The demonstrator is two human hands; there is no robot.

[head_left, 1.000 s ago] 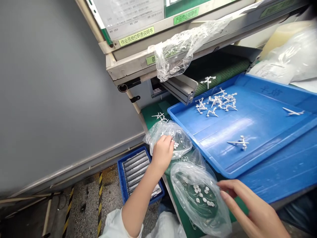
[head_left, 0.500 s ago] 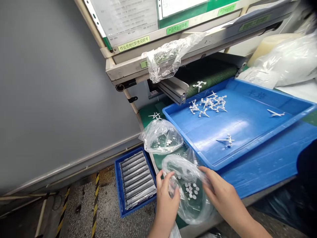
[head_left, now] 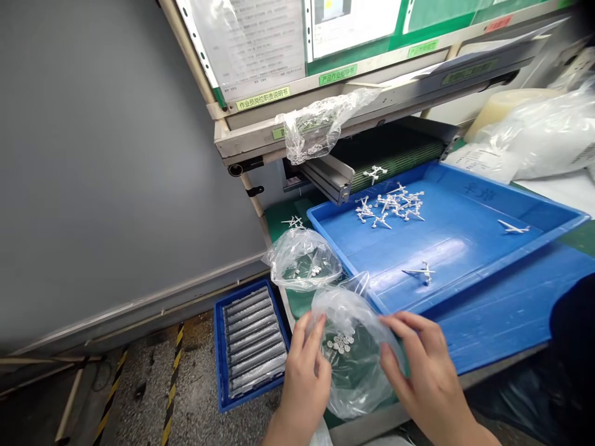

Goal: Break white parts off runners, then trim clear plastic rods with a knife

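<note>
An open clear plastic bag [head_left: 341, 301] stands at the near edge of the green table. My left hand [head_left: 304, 371] grips the left side of its rim between thumb and fingers. On the right side, my right hand [head_left: 423, 359] pinches the rim, fingers outside partly hidden by the plastic. Small round white plastic pieces [head_left: 340, 342] lie clustered inside, towards the left. Just behind stands a second clear bag [head_left: 283, 251], with a few small white pieces in it. Neither hand touches that one.
A large blue tray [head_left: 465, 260] holds several branched white plastic parts [head_left: 393, 203], below the end of a green conveyor belt [head_left: 400, 152]. On the floor at left sits a blue crate [head_left: 220, 365] of silvery rolls. A shelf edge [head_left: 260, 145] overhangs the back.
The white pieces in the near bag have shifted left and gathered into a tighter cluster. Both hands keep hold of the rim, and the right has moved slightly right. The view has shifted slightly.
</note>
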